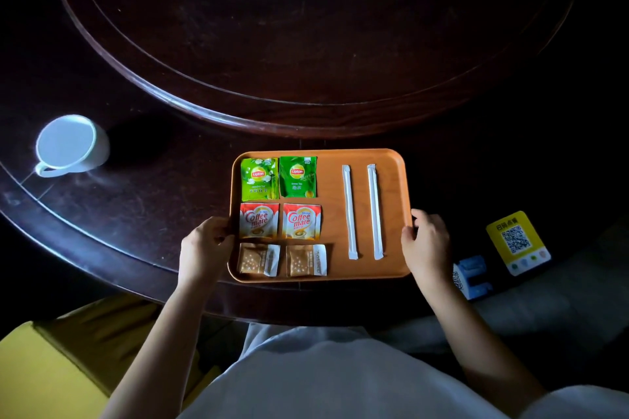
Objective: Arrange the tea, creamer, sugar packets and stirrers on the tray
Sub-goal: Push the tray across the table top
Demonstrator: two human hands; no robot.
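An orange tray (391, 160) sits at the near edge of the dark table. On its left half lie two green tea packets (259, 178) (297, 177) at the back, two red and white creamer packets (258, 220) (302, 221) in the middle, and two brown sugar packets (258, 259) (305, 260) at the front. Two wrapped white stirrers (350, 211) (375, 211) lie side by side on the right half. My left hand (204, 247) grips the tray's left rim. My right hand (425, 241) grips the right rim.
A white cup (69, 146) stands on the table at the far left. A raised round turntable (306, 44) fills the table's middle behind the tray. A yellow QR card (517, 243) and a blue and white stand (471, 277) sit right of the tray.
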